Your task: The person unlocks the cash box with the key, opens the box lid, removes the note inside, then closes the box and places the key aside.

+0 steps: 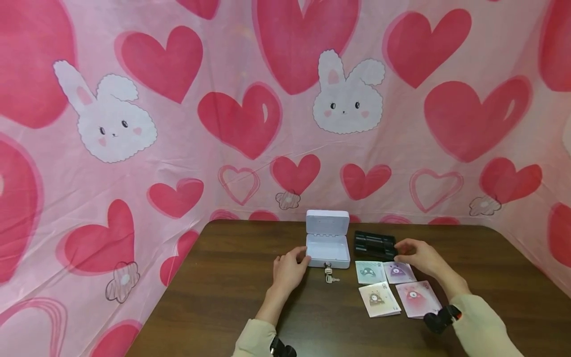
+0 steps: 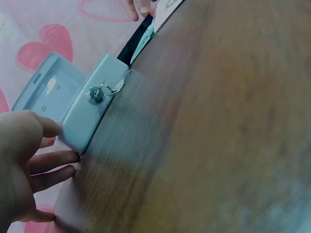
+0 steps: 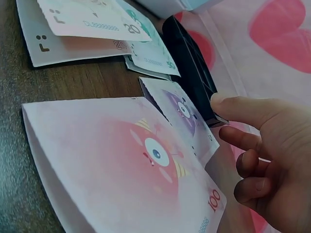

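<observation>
A small white cash box (image 1: 327, 252) stands with its lid (image 1: 327, 222) raised and its inside showing bare. Keys (image 1: 329, 275) hang from the lock on its front. At the box's left front corner my left hand (image 1: 290, 270) rests, thumb against the edge and the other fingers (image 2: 53, 162) fairly straight beside it. My right hand (image 1: 421, 255) pinches the right end of a black compartment tray (image 1: 374, 245) between thumb and index finger. Its other fingers (image 3: 252, 187) are curled loosely below, near the folded play banknotes.
Four-corner stacks of play notes lie before the tray: green (image 1: 369, 272), purple (image 1: 398, 272), yellow (image 1: 379, 300) and pink (image 1: 417, 298). The brown wooden table (image 1: 214, 292) meets a pink heart-and-rabbit cloth (image 1: 241, 129) at its back edge.
</observation>
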`<action>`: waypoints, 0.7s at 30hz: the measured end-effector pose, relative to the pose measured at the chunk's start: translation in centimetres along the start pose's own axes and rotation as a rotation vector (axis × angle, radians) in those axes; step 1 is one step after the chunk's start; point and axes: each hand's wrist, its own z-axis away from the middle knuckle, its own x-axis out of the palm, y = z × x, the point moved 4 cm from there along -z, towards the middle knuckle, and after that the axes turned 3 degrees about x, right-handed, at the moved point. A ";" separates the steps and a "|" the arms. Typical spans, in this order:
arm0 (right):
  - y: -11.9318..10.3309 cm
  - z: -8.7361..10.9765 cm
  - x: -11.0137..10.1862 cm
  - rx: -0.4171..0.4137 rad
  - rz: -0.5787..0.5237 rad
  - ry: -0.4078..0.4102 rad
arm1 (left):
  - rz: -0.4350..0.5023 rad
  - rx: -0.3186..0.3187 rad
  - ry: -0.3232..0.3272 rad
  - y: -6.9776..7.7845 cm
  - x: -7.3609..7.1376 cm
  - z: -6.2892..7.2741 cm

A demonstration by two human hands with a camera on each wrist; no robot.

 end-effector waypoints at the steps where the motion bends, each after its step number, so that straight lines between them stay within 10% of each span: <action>1: -0.1 0.0 0.0 0.001 0.000 -0.011 | 0.000 0.001 0.000 0.0 0.0 0.0; 21: -0.8 -0.4 1.0 0.027 0.096 -0.015 | 0.017 0.002 -0.008 0.1 -0.1 0.1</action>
